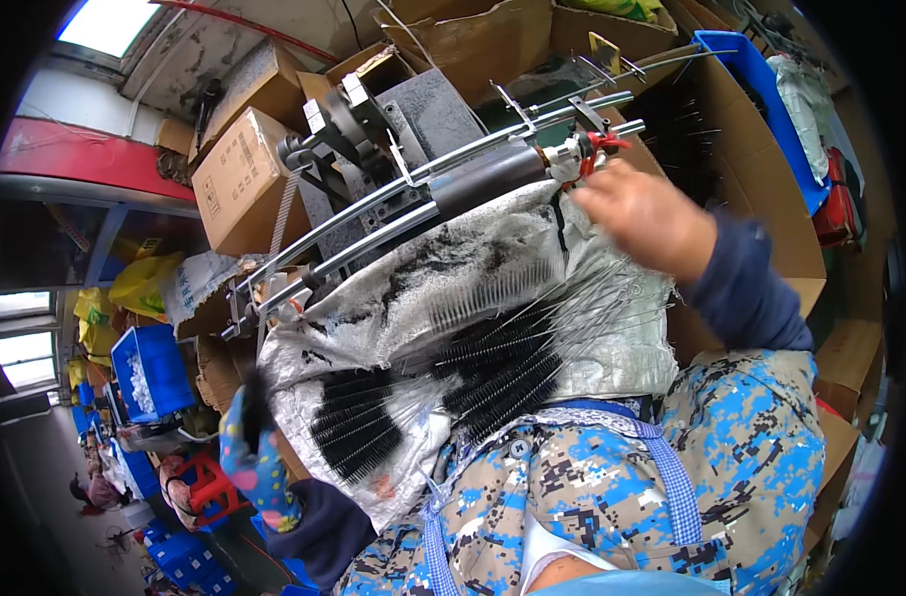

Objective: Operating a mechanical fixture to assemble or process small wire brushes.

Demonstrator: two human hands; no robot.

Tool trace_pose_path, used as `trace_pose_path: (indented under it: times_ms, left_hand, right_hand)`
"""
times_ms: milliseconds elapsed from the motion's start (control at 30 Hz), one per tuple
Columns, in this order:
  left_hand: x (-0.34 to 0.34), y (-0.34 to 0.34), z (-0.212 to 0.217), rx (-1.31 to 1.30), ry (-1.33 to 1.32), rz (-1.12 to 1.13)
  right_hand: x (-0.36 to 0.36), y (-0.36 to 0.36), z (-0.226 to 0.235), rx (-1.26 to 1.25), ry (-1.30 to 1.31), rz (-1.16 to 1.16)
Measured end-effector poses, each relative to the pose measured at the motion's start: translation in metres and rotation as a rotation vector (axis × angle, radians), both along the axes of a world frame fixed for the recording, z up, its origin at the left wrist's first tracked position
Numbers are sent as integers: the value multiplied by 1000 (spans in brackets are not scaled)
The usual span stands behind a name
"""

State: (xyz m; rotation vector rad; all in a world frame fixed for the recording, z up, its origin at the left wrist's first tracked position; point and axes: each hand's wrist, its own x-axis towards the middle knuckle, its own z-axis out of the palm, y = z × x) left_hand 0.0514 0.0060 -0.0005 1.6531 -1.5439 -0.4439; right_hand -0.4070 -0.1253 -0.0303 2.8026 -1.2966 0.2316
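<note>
My right hand, bare and blurred, is at the right end of a metal rod fixture, beside a pale fitting with a red tie. Its fingers are curled; what they hold, if anything, is hidden. My left hand, in a blue patterned glove, is low at the left edge of a white woven sack. A dark blur hides its fingertips. Across the sack over my lap lie black twisted-wire brushes, fanned out in one bunch at the left and another in the middle, with thin wire stems.
Behind the rods stands a grey machine. A closed carton is at its left; an open carton at the right contains more dark brushes. Blue bins and a red stool stand at the left. Another person is far off.
</note>
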Motion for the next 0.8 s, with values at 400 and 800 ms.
trace_pose_path:
  times_ms: [400,800]
  left_hand:
    - [-37,-47,-59,640,-319,-184]
    - [37,-43,-121,998,-654,-205]
  right_hand:
    - [100,-51,-16,-188,-76,26]
    - [110,-149,-31,191,16,-224]
